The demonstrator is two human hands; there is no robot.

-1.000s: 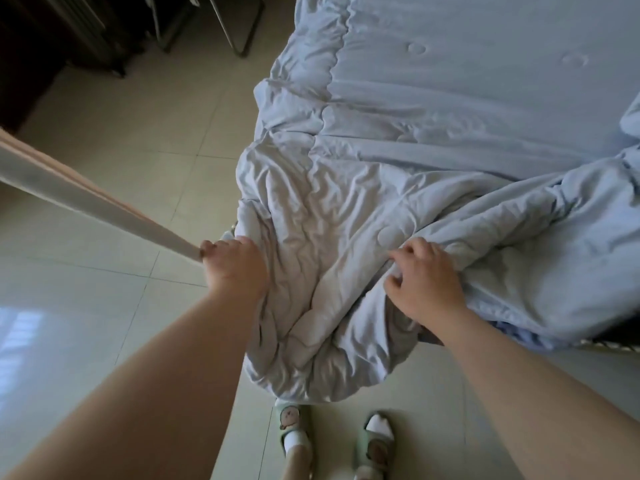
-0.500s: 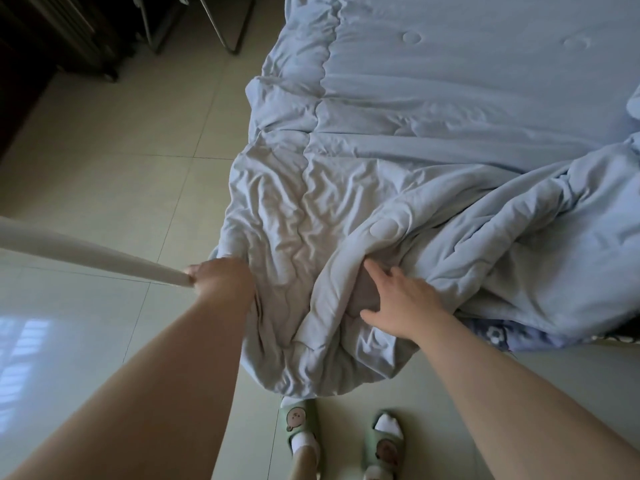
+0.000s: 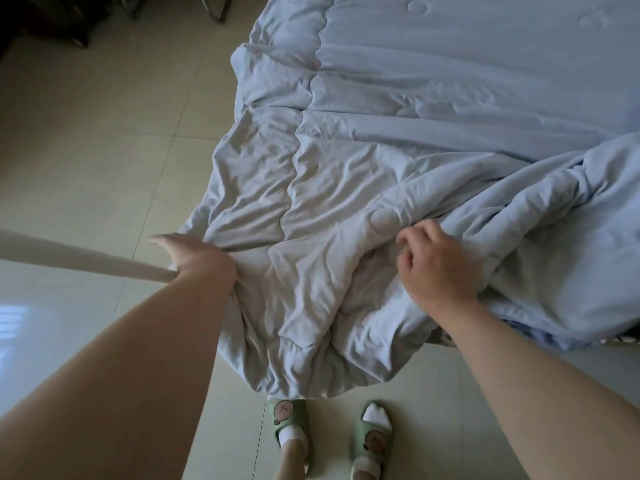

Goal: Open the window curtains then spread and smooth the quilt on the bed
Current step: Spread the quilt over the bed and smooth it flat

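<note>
the pale blue padded quilt (image 3: 346, 188) lies on the bed (image 3: 446, 337), its crumpled near corner hanging over the tiled floor (image 3: 104, 133) just ahead of the green slippers (image 3: 287, 419). judging by the stitched seam, its long axis runs straight away from the slippers, and the part to their right is heaped over itself. the left hand (image 3: 201, 261) grips the hem, its fingers buried in the cloth. the right hand (image 3: 436, 268) pinches a fold with curled fingers. the quilt looks soft, light and limp, so it is best taken by the hem and corners and drawn taut.
</note>
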